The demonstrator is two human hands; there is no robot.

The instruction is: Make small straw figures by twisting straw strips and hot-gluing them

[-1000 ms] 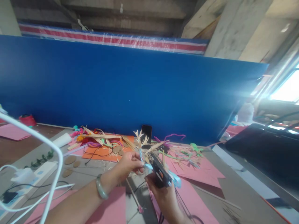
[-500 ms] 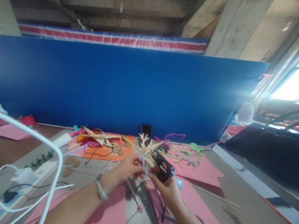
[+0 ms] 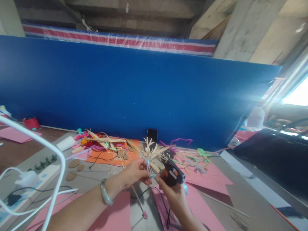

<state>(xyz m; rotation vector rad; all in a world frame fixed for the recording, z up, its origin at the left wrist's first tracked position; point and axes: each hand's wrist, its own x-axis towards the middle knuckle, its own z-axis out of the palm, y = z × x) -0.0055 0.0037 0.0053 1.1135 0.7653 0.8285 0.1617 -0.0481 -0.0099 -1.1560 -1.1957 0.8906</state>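
My left hand (image 3: 136, 173), with a bracelet on its wrist, is closed around the stem of a pale dried-husk flower (image 3: 149, 149) that stands upright. A light blue strip (image 3: 152, 175) wraps its base and stretches across to my right hand (image 3: 172, 192). There, thumb and fingertips pinch the strip's end. A black boxy device (image 3: 173, 171) with a white label sits against the fingers of that hand; how it is held is hidden. Behind the palm shows a bit of light blue material (image 3: 185, 189), mostly covered.
A phone (image 3: 152, 136) leans on the blue partition (image 3: 134, 86). Husks and pipe cleaners lie on orange paper (image 3: 92, 157). Pink sheets (image 3: 216, 179), cork discs (image 3: 73, 164), a thin stick (image 3: 138, 199), a power strip (image 3: 45, 179) and a white cable (image 3: 63, 166) surround my hands.
My right hand has moved slightly right, away from the left, and the black device moved with it. More of the blue strip now shows between the hands. The left hand keeps its hold.
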